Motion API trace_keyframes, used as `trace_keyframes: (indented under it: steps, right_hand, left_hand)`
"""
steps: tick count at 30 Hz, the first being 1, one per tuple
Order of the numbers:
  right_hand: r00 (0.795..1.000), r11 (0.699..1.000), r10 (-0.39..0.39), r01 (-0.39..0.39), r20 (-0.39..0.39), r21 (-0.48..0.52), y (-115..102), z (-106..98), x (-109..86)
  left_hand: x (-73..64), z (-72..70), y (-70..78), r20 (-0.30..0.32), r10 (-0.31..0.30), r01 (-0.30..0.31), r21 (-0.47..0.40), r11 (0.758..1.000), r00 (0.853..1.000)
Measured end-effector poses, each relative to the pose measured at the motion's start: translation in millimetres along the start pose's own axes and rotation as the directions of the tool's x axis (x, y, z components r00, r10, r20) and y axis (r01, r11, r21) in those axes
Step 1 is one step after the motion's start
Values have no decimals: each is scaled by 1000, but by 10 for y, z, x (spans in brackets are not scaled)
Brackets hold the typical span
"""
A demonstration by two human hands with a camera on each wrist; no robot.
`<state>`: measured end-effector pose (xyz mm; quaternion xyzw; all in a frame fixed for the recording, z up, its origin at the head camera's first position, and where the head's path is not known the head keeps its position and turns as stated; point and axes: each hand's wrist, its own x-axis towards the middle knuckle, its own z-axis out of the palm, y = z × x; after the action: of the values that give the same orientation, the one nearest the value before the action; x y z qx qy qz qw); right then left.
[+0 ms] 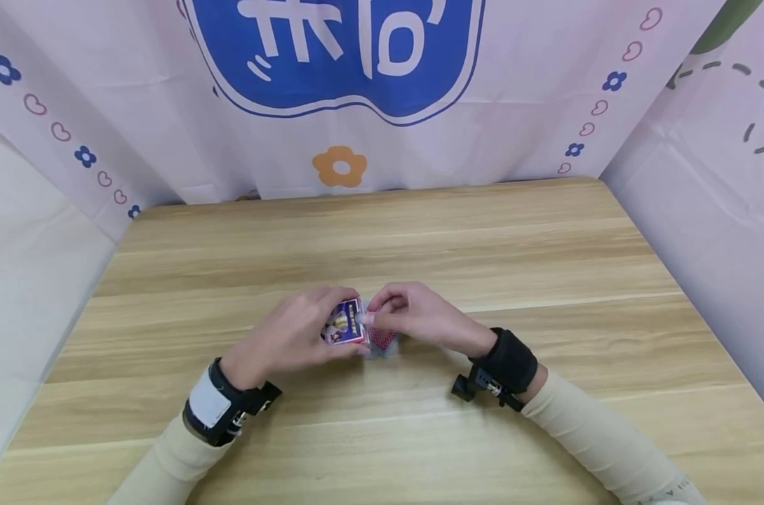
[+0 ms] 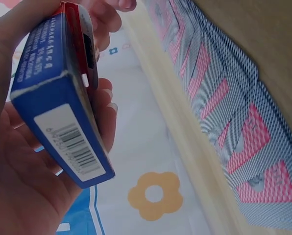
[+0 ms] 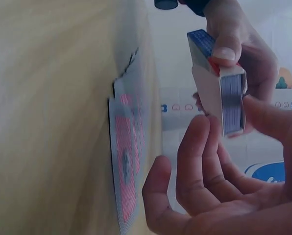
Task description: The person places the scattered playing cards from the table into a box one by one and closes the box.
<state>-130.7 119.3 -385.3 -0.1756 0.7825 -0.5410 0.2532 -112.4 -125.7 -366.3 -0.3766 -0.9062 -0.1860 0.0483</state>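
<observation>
Box sits in the left hand in the head view; that hand is wrapped around it from 9 o'clock, maybe to keep it steady. The right hand is at 3 o'clock, its thumb by the box's edge. Loose cards with red backs lie on the counter at 4 o'clock from the box. Only here does the bright picture on top show.

The left wrist view shows a barcode that the head view hides. Left thumb and fingers hold opposite sides, likely so both ends stay free. The loose cards, at 3 o'clock, overlap.

The right wrist view shows what the others don't: the box's end is open, with what looks like a stack of cards inside. That end faces the right hand, perhaps for easy reach. The right thumb seems to touch its edge at 4 o'clock; the other fingers, at 6 o'clock, are loosely bent and apart. The box is up off the counter, with the loose cards at 8 o'clock.
</observation>
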Motion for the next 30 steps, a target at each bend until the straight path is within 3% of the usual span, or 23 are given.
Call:
trace_keyframes:
  steps: [2, 4, 7, 9, 15, 20, 23, 30]
  right_hand:
    - [999, 994, -42, 39, -29, -101, 7, -40, 0]
    - [994, 969, -93, 78, -55, -233, 16, -77, -3]
    - [986, 896, -134, 80, -95, -437, 29, -114, -10]
    - [987, 848, -116, 43, -107, -528, 36, -125, -19]
    - [990, 740, 31, -116, -138, -662, 48, -107, -34]
    - [985, 671, 50, -157, -167, -725, 83, -59, -22]
    - [982, 664, 59, -172, -178, -728, 90, -44, -14]
    - [976, 700, 141, -217, -166, -680, 108, -92, -3]
  left_hand:
    - [4, -16, -12, 0, -22, 22, -3, 1000, 1000]
    - [3, -35, -23, 8, -52, 52, -5, 999, 999]
    - [-2, -56, -37, 29, -89, 89, -12, 996, 996]
    - [-4, -66, -42, 38, -102, 103, -10, 995, 994]
    - [-10, -53, -59, 40, -105, 105, 0, 994, 994]
    - [-5, -55, -62, 33, -101, 101, 1, 995, 994]
    - [-6, -54, -65, 33, -94, 94, 4, 996, 995]
    - [-4, -55, -46, 49, -116, 116, 4, 993, 992]
